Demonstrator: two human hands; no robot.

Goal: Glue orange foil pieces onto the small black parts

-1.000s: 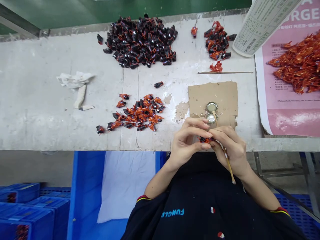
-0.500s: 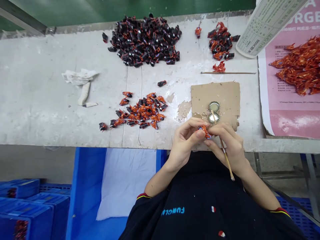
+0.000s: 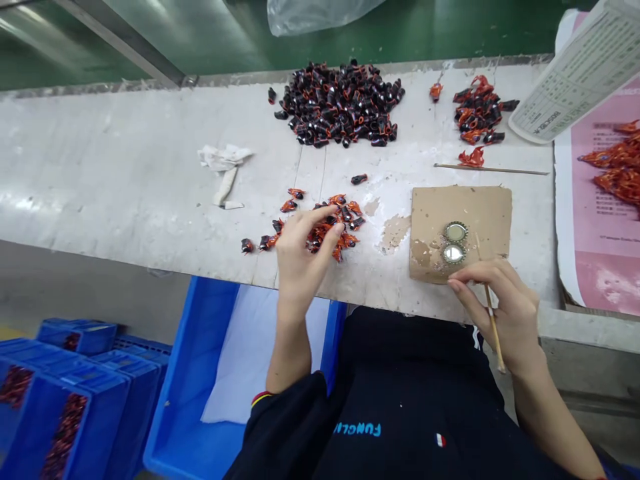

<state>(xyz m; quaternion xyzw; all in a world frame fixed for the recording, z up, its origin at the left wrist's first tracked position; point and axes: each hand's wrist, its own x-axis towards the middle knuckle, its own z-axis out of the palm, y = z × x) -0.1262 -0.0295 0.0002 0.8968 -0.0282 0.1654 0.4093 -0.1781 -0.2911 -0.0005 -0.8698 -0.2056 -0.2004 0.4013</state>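
My left hand [image 3: 305,257] is above a small pile of orange-and-black figure pieces [image 3: 320,233], its thumb and index finger apart with nothing visibly gripped between them; it hides part of the pile. A thin wooden stick [image 3: 493,323] passes between the fingers of my right hand [image 3: 500,300], one end pointing down toward my shirt. That hand is at the front edge of a brown cardboard square [image 3: 485,207]. On the cardboard are two bottle caps side by side, a greenish one [image 3: 456,231] and a shinier one [image 3: 454,254].
A large heap of black pieces [image 3: 340,107] lies at the back, and a smaller mixed heap [image 3: 477,113] to its right. A white container [image 3: 575,80] leans in at right beside orange pieces [image 3: 615,160] on a pink sheet. Crumpled tissue [image 3: 225,158] lies left; a blue bin [image 3: 175,413] stands below.
My left hand has moved left from beside my right hand to the orange-and-black pile. The orange piece held between both hands is no longer visible there. The view has shifted left.
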